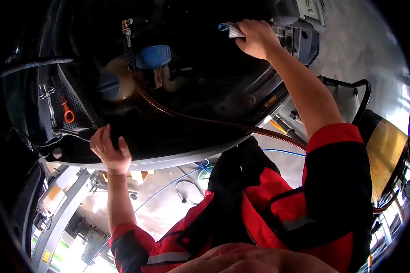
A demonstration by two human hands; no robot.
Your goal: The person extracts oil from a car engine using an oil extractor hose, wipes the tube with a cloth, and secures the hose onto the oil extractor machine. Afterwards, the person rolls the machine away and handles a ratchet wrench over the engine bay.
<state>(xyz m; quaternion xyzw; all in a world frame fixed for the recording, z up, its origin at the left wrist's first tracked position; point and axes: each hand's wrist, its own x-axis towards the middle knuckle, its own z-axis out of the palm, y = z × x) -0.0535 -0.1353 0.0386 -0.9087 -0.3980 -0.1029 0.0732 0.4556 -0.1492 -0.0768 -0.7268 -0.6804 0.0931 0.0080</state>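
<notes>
Your right hand (258, 38) had fingers curled closed round a wadded cloth (233, 30), above the dark engine bay (200, 91). Your left hand (110, 149): fingers loosely spread on the near edge, fingertips by a black tool handle (83, 134); grip on it, couldn't tell. Braided hose (168, 111) ran between both hands.

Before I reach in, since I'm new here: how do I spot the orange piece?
In the dark engine bay, find the perforated panel beyond the left hand. The orange piece lies there: a ring on a short stem, unlike the silvery tool beside it.
</notes>
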